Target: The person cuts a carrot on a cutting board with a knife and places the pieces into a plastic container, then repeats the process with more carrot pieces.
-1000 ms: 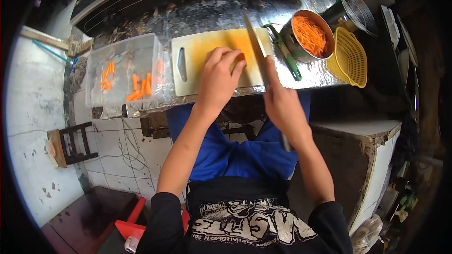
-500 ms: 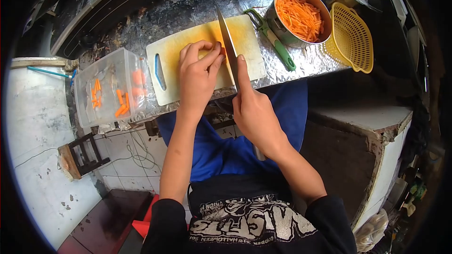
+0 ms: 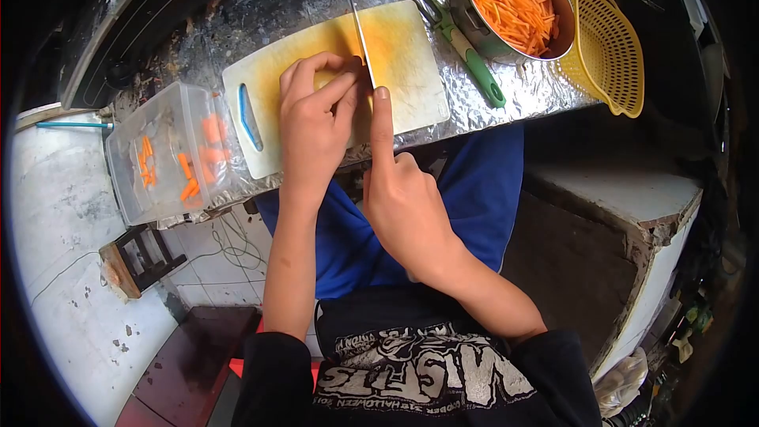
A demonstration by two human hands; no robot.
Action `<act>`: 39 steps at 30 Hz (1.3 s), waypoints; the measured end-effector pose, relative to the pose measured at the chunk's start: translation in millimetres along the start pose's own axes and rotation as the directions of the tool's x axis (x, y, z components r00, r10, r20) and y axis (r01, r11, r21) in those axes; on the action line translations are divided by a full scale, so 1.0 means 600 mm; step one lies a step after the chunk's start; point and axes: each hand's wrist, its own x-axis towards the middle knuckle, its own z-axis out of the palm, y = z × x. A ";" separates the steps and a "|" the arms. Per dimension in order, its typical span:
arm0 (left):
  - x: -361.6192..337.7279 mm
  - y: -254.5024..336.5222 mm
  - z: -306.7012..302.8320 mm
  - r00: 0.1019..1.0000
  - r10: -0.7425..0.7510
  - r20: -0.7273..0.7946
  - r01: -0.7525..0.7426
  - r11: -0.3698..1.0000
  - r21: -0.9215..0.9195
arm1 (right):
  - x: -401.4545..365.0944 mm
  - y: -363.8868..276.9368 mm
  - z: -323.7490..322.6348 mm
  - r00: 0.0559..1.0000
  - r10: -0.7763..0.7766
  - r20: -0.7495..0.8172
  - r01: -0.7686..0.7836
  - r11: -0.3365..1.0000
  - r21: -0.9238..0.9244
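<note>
On a white, orange-stained cutting board [image 3: 415,71], my left hand [image 3: 315,126] is closed with curled fingertips over a piece of carrot [image 3: 360,60], mostly hidden beneath them. My right hand [image 3: 411,209] grips a knife, its index finger stretched along the spine. The knife blade [image 3: 362,43] stands on edge beside the left fingertips, its tip pointing to the far side of the board. The knife handle is hidden inside my right hand.
Left of the board stands a clear plastic box [image 3: 150,190] with carrot pieces. To the right lie a green-handled peeler [image 3: 477,71], a metal pot [image 3: 468,12] full of carrot strips [image 3: 514,12] and a yellow basket [image 3: 613,51]. A stove [image 3: 142,24] sits at the back left.
The knife and my right hand have shifted left, and the blade now looks more upright on edge. My left hand still holds the carrot piece. The view has shifted slightly.
</note>
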 end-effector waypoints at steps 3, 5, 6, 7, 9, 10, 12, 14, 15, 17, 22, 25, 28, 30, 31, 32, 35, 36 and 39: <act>0.002 0.003 0.000 1.000 -0.020 0.011 0.020 1.000 -0.008 | 0.012 -0.005 -0.008 1.000 -0.004 0.009 0.004 1.000 0.011; 0.002 0.002 -0.001 0.999 -0.034 0.007 0.034 0.999 -0.010 | 0.027 -0.005 -0.011 1.000 -0.006 0.028 0.006 1.000 0.013; 0.003 0.000 0.000 1.000 -0.028 0.001 0.028 1.000 -0.007 | 0.038 -0.004 -0.011 1.000 -0.027 -0.001 0.027 0.999 0.038; 0.004 -0.001 0.000 1.000 -0.020 -0.005 0.020 1.000 -0.007 | 0.048 -0.002 -0.012 0.998 -0.046 -0.033 0.047 0.997 0.060; 0.003 0.002 0.000 0.998 -0.056 -0.033 0.054 0.997 -0.060 | 0.063 0.002 -0.010 0.999 -0.045 -0.023 0.046 0.997 0.055; 0.003 0.003 0.001 0.993 -0.100 -0.058 0.092 0.989 -0.115 | 0.068 0.010 -0.013 0.997 -0.068 -0.046 0.072 0.993 0.091; 0.002 0.002 0.002 0.993 -0.084 -0.087 0.072 0.989 -0.129 | 0.065 0.011 -0.020 0.996 -0.060 -0.066 0.068 0.988 0.136; -0.001 0.002 0.004 0.990 -0.075 -0.123 0.059 0.990 -0.127 | 0.055 0.015 -0.025 0.994 -0.090 -0.063 0.098 0.987 0.129; -0.002 0.000 0.004 0.988 -0.086 -0.130 0.069 0.990 -0.127 | 0.051 0.017 -0.027 0.991 -0.116 -0.073 0.124 0.984 0.126; -0.002 -0.003 0.005 0.989 -0.069 -0.129 0.051 0.989 -0.136 | 0.043 0.015 -0.025 0.994 -0.106 -0.041 0.110 0.987 0.115; -0.003 -0.007 0.006 0.989 -0.069 -0.129 0.052 0.989 -0.135 | 0.033 0.010 -0.018 0.995 -0.099 -0.031 0.101 0.992 0.069; -0.004 -0.007 0.007 0.989 -0.069 -0.131 0.051 0.989 -0.136 | 0.029 0.007 -0.018 0.996 -0.092 -0.011 0.093 0.993 0.067; -0.003 -0.010 0.008 0.988 -0.065 -0.137 0.046 0.989 -0.139 | 0.024 0.010 -0.012 0.991 -0.122 -0.045 0.124 0.992 0.034; -0.005 -0.011 0.009 0.988 -0.065 -0.138 0.045 0.989 -0.144 | 0.020 0.011 -0.003 0.991 -0.115 -0.072 0.116 0.993 0.018; -0.005 -0.011 0.009 0.989 -0.061 -0.138 0.041 0.989 -0.141 | 0.018 0.011 0.000 0.988 -0.110 -0.108 0.111 0.994 0.006; -0.005 -0.012 0.009 0.989 -0.057 -0.140 0.037 0.990 -0.139 | 0.017 0.010 -0.001 0.989 -0.112 -0.098 0.113 0.994 -0.003; -0.005 -0.015 0.009 0.990 -0.037 -0.134 0.019 0.990 -0.137 | 0.019 0.000 -0.011 0.997 -0.060 -0.046 0.061 0.998 0.021; -0.004 -0.015 0.009 0.990 -0.048 -0.136 0.029 0.990 -0.139 | 0.021 -0.002 -0.014 0.998 -0.057 -0.030 0.058 0.998 0.029; -0.005 -0.015 0.009 0.990 -0.049 -0.134 0.030 0.990 -0.138 | 0.027 -0.001 -0.012 0.997 -0.073 -0.022 0.074 0.997 0.024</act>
